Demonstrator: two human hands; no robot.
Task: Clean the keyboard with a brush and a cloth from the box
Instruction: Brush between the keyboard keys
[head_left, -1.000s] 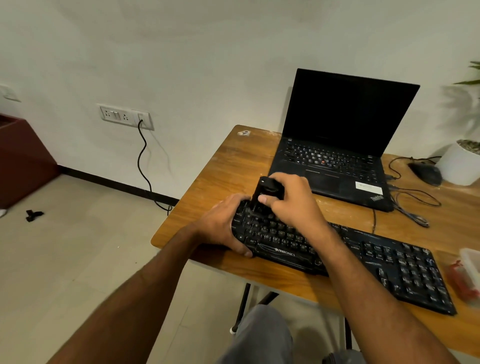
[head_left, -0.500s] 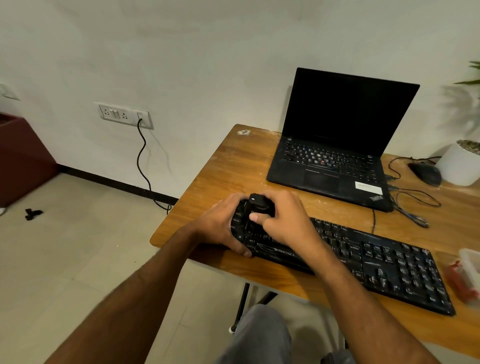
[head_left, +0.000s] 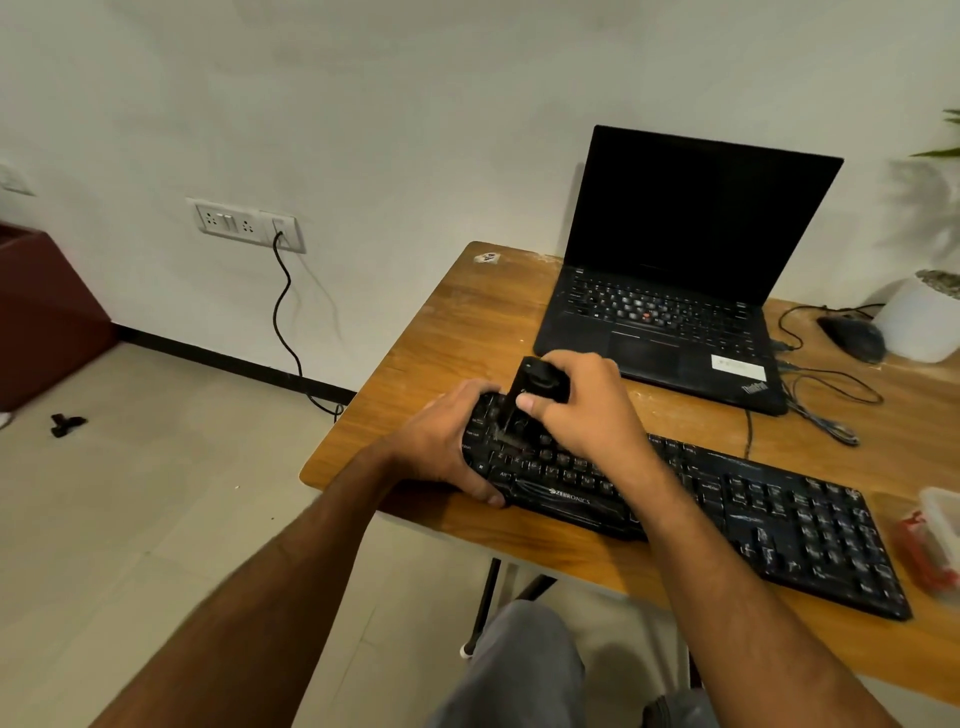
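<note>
Keyboard (head_left: 727, 514): black, full-size, flat on wood, running diagonally; left end under left hand (head_left: 441, 441), which grips its corner, far end well right of both hands.
Brush (head_left: 535, 387): black, stubby, tilted, gripped by right hand (head_left: 582, 410), bristle end down on keys between hands.
Box (head_left: 943, 525): clear, red contents, far right of hands, cut by frame edge.

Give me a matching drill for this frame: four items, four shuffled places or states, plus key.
Items:
1. brush
2. left hand
3. laptop
4. mouse

Places/states:
A. beside the white pot, at the table's far right
B. open, screen dark
C. gripped by the right hand, bristles on the keys
D. holds the left end of the keyboard

Pairs: 1-C, 2-D, 3-B, 4-A
</note>
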